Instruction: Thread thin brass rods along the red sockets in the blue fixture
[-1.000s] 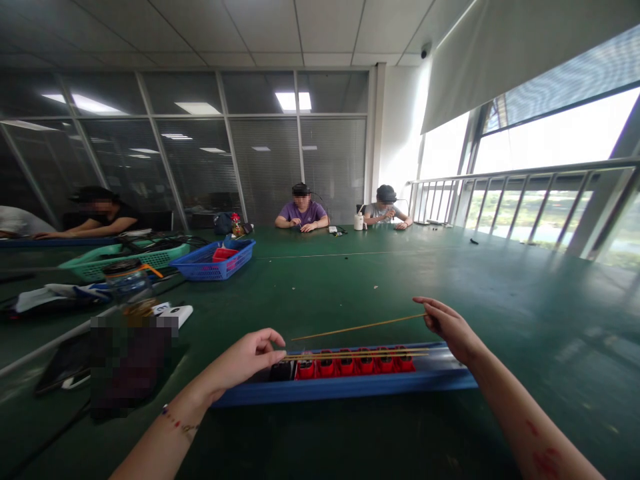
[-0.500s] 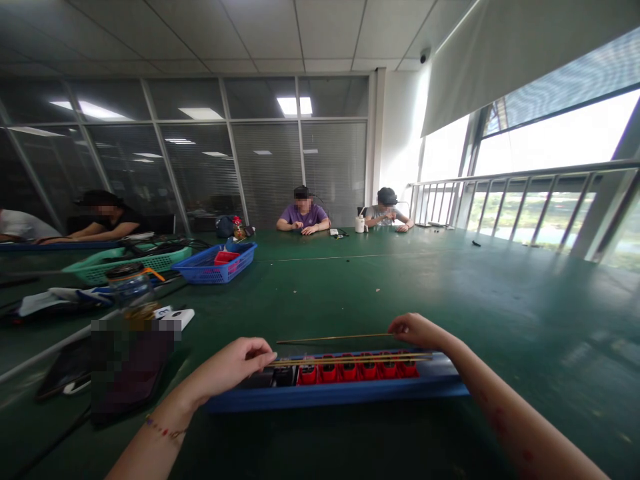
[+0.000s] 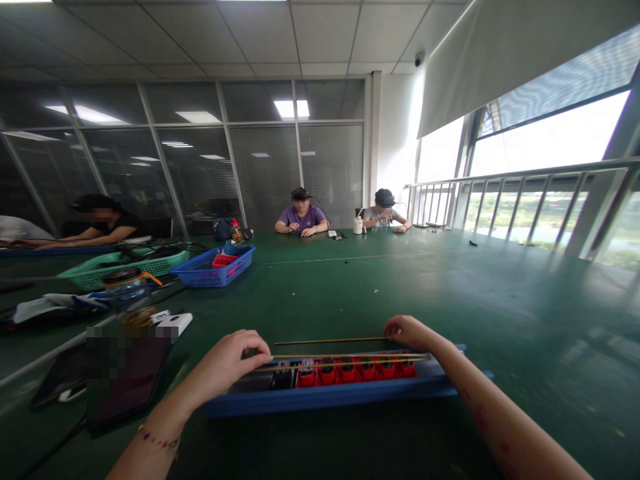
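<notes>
Thin golden-brown rods (image 3: 350, 357): slip risk over long blue tray (image 3: 325, 397).

Rods are pinched by the left hand (image 3: 237, 357) near one end, spanning red square cups (image 3: 347, 375); a lone brown rod (image 3: 330, 341) is pinched by the right hand (image 3: 407, 330). If the left pinch is loosened, rods could be scattered. Rod count, cup contents can't be made out.

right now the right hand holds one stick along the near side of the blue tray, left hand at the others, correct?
Not the near side: in the head view, the right hand holds its stick on the far side of the blue tray. The left hand is at the other sticks.
</notes>
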`<state>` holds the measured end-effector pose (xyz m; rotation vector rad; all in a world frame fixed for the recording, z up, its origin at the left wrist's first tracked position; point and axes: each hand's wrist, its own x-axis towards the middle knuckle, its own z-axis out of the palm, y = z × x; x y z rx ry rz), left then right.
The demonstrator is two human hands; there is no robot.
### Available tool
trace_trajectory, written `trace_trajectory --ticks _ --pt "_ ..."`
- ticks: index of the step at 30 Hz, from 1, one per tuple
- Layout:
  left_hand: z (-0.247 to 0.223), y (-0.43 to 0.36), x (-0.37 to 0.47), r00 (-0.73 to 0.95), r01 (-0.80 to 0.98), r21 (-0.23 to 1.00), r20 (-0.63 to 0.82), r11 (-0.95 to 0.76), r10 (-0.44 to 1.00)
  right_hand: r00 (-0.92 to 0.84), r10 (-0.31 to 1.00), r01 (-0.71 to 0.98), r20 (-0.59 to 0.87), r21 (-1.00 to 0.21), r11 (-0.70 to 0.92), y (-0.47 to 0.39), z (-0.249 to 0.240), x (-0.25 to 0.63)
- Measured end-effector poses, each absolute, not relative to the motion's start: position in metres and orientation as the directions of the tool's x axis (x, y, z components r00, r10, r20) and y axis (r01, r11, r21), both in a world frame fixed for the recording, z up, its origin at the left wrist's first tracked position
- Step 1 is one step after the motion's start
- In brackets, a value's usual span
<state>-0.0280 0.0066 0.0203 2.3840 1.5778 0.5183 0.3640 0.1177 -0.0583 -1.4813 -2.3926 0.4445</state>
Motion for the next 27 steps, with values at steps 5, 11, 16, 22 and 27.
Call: trace_trajectory --ticks 5,11,16,22,27 --pt "0.031 0.007 -0.027 0.424 0.813 0.239 0.384 -0.531 0.821 -0.398 0.912 0.810 0.101 -0.428 0.401 0.117 -0.060 0.366" --pt "0.038 0.021 -0.048 0.404 0.847 0.117 0.491 -0.518 0.772 -0.327 0.937 0.849 0.124 -0.397 0.349 0.113 -0.058 0.368" --pt "0.028 0.035 -0.055 0.383 0.859 0.189 0.378 -0.475 0.843 -0.258 0.952 0.872 0.165 -0.384 0.303 0.113 -0.060 0.368" --pt "0.001 0.051 -0.039 0.373 0.848 0.306 0.237 -0.433 0.897 -0.413 0.899 0.819 0.143 -0.372 0.436 0.111 -0.059 0.366" --pt "-0.017 0.071 -0.030 0.375 0.874 0.309 0.067 -0.376 0.925 -0.477 0.872 0.803 0.110 -0.349 0.483 0.112 -0.057 0.364"
